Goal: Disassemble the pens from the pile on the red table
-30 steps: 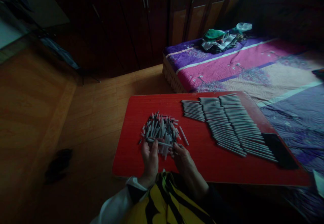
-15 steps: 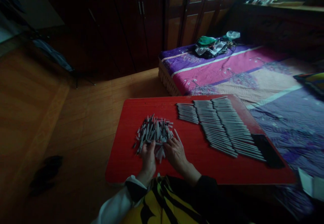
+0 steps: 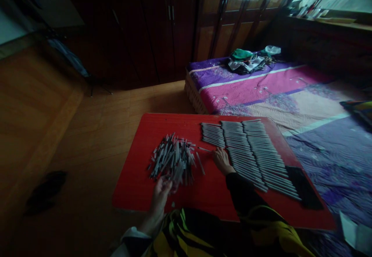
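Observation:
A slim pen [image 3: 205,149] is pinched in my right hand [image 3: 221,160], its end pointing left, just below the shortest row of laid-out pens [image 3: 213,135]. My left hand [image 3: 161,191] is at the near edge of a loose pile of pen parts [image 3: 171,156], fingers apart and somewhat blurred; I see nothing held in it. Beside the pile, a single loose pen piece [image 3: 200,163] lies on the red table [image 3: 132,171]. Two longer columns of grey pens [image 3: 247,156] lie side by side to the right of my right hand.
A flat black item [image 3: 308,189] lies at the table's right end. Behind and to the right stands a bed [image 3: 279,102] with a heap of clothes [image 3: 247,60]. Dark wardrobes [image 3: 157,36] line the back; dark shoes [image 3: 48,191] lie on the left floor.
My right hand has moved right from the pile toward the pen rows, carrying a pen. My left hand has parted from it and shifted down-left. The view has tilted slightly.

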Available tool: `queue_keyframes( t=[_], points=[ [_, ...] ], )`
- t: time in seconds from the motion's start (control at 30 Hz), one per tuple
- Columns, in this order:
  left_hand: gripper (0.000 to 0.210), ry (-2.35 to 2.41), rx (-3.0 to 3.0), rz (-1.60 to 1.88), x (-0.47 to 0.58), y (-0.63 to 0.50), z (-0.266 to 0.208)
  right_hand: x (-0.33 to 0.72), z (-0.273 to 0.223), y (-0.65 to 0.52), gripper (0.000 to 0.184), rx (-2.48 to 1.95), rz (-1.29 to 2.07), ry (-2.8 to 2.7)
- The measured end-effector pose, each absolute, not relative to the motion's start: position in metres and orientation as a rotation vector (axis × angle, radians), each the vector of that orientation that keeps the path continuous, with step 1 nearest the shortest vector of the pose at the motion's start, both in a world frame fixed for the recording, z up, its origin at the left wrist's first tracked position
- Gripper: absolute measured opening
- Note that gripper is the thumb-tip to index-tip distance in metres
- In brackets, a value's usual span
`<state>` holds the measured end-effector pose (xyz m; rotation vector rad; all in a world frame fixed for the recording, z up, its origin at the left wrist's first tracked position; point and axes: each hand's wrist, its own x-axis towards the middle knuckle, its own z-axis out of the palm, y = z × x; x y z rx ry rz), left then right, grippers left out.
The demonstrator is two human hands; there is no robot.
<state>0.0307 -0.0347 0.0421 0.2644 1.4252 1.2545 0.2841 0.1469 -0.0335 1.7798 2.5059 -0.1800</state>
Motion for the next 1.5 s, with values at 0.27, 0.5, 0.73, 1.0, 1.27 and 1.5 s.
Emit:
queue_keyframes(
  t=[0.27, 0.5, 0.73, 1.0, 1.27, 1.5],
  points=[
    [0.05, 1.463, 0.204, 1.285, 0.024, -0.053, 0.039, 0.297, -0.049, 0.179, 0.031, 1.785, -0.093, 2.492],
    [0.046, 1.484, 0.159, 1.3, 0.022, -0.057, 0.034, 0.295, -0.05, 0.186, 0.031, 1.812, -0.126, 2.481],
    [0.045, 1.461, 0.16, 1.301, 0.018, -0.056, 0.033, 0.282, -0.043, 0.163, 0.029, 1.97, -0.233, 2.402],
    [0.044, 1.435, 0.21, 1.261, 0.013, -0.048, 0.027, 0.215, -0.056, 0.096, 0.03, 2.114, -0.594, 2.247],
    [0.04, 1.412, 0.251, 1.234, 0.002, -0.039, 0.025, 0.189, -0.048, 0.068, 0.032, 2.414, -1.024, 2.01],
    [0.035, 1.368, 0.355, 1.242, 0.008, -0.019, 0.011, 0.162, -0.017, 0.048, 0.05, 2.382, -1.855, 1.97]
  ],
)
